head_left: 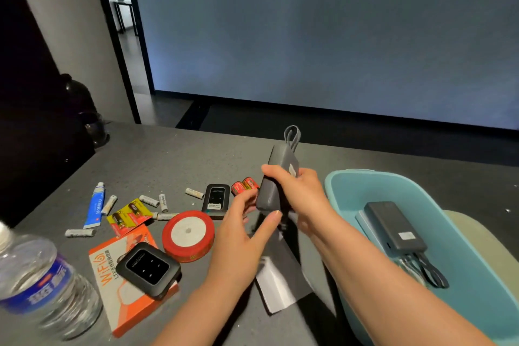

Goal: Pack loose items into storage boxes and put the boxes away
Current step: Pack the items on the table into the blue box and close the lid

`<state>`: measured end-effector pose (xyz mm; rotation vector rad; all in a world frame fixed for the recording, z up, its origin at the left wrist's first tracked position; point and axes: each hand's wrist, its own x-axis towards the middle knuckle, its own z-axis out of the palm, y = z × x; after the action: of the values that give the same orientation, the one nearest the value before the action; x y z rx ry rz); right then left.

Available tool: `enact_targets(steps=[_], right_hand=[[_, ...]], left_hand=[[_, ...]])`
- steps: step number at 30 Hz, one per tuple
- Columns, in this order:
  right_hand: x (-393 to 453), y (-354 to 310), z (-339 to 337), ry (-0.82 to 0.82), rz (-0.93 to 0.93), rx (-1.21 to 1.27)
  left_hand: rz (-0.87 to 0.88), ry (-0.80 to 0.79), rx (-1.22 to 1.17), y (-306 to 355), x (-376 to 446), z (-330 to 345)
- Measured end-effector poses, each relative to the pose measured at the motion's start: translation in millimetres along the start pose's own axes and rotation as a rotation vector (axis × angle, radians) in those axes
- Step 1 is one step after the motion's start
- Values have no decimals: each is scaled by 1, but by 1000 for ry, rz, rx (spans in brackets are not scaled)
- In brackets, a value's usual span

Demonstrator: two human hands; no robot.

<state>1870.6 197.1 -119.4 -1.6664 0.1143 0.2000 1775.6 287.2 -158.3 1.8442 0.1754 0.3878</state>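
Teal storage box (pixel 345 199), rounded plastic tub, sits at rt on grey table (pixel 168 154); 1 dark power bank (pixel 394 226) w/ cable lies flat inside on a pale flat item. A pale green lid-like edge (pixel 474 230) shows behind box, can't tell what it is.

Grey power bank (pixel 276 177), slab shape w/ cable loop on top, is held upright above table just left of the box. Right hand (pixel 300 191) grips it round the middle, fingers curled over it, thumb on the near face. Left hand (pixel 238 236) is below-left, fingers loosely spread, thumb tip touching the bank's lower end.

Water bottle (pixel 42 284), 1, clear w/ blue label, near left corner, blurred. Orange WiFi carton (pixel 112 261), 1, flat, w/ 1 black pocket router (pixel 148 268) lying on it. A 2nd black router (pixel 215 199) lies farther back, near the left fingers. Black-and-white paper sheet (pixel 278 281) under the forearms, partly hidden. Red ribbon spool (pixel 188 234), 1, flat, between carton and left hand. Blue-white tube (pixel 95 205), 1. Yellow battery blister pack (pixel 129 215), 1, holding 2 cells. Red cells (pixel 244 185), 2, just behind held bank. Loose white AA cells (pixel 80 232): abt 6-7 scattered, exact count unclear. Dark kettle-like object (pixel 81 104) at far left edge.
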Motion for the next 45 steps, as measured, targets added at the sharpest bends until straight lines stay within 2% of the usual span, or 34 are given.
enact_targets(steps=[4,6,8,10,11,12,15,18,24,26,28,30,33,38,45], right_hand=[[-46,-9,-34,-120,57,127],[-61,-8,-56,-121,53,64],[-73,3,-88,-32,-83,-172],[-86,12,-124,137,-381,-455],[-90,13,-139,150,-543,-557],[-93,13,-150,92,-658,-655],[-94,11,-177,-103,-794,-1051],[-90,10,-194,-13,-845,-1118],[-86,10,-221,62,-735,-1123],[-78,12,-224,116,-619,-1030],[-63,13,-225,213,-440,-902],[-42,15,-227,286,-278,-919],[-12,20,-226,299,-129,-1113],[18,29,-216,257,-19,-1295],[36,34,-213,281,-53,-1414]], left_hand=[[107,3,-83,26,-22,15],[124,16,-138,33,-27,24],[73,49,-243,38,-25,29],[-10,35,-332,44,-22,36],[-35,14,-333,45,-20,39],[-45,-10,-319,46,-19,43],[-40,-111,-309,55,-20,70],[-33,-265,-338,67,-18,98],[-58,-433,-370,74,-6,130],[7,-430,-325,71,-2,136],[162,-347,-93,62,4,137],[286,-266,207,49,8,135],[267,-290,501,30,8,136],[172,-327,453,16,3,135],[167,-312,403,14,-1,130]])
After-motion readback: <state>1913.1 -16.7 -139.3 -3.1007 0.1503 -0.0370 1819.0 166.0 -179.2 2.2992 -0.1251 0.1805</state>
